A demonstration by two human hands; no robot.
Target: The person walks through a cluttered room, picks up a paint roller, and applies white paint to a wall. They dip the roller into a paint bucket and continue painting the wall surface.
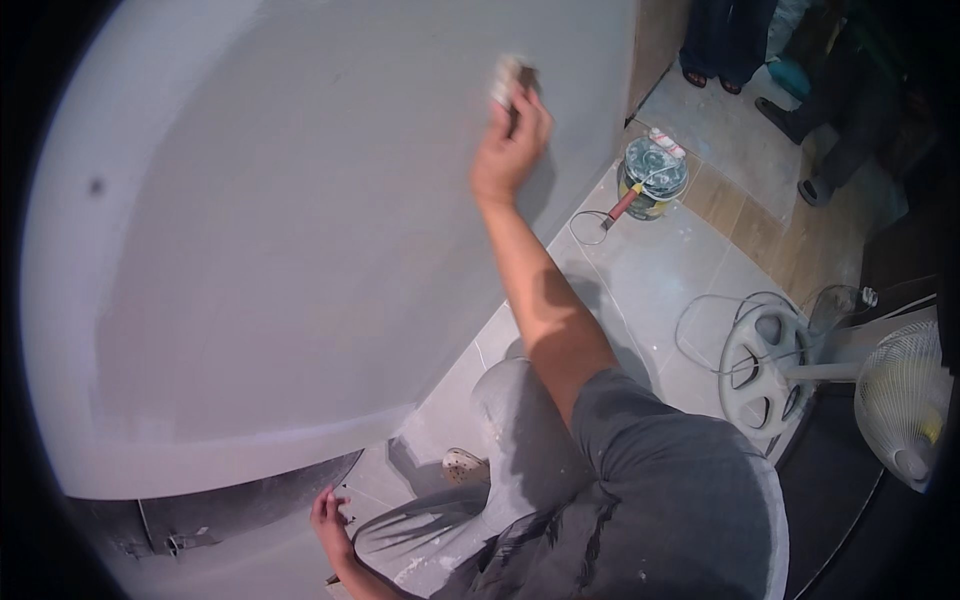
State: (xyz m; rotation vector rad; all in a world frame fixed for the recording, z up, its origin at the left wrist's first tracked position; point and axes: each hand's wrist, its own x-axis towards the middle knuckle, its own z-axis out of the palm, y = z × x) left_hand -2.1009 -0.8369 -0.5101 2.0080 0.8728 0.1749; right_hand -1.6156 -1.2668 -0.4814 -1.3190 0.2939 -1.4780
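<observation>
My right hand (pixel 510 160) is raised to a large grey wall (pixel 290 230), its fingers closed around a small pale block (pixel 507 80). The block's face is against the wall near its upper right; motion blurs it, so I cannot tell if it is a sponge or a sanding block. Low on the left, my left hand (pixel 330 520) hangs beside my bent knee, fingers loosely apart and nothing in them. Pale dust marks my trousers and the clog (pixel 464 466) on my foot.
A smeared bucket (pixel 655 170) stands by the wall, with a red-handled tool (pixel 622 205) leaning on it. At the right are a white fan (pixel 905 400), its round base (pixel 765 365) and loose cables. Two people's legs (pixel 725 45) show at the upper right.
</observation>
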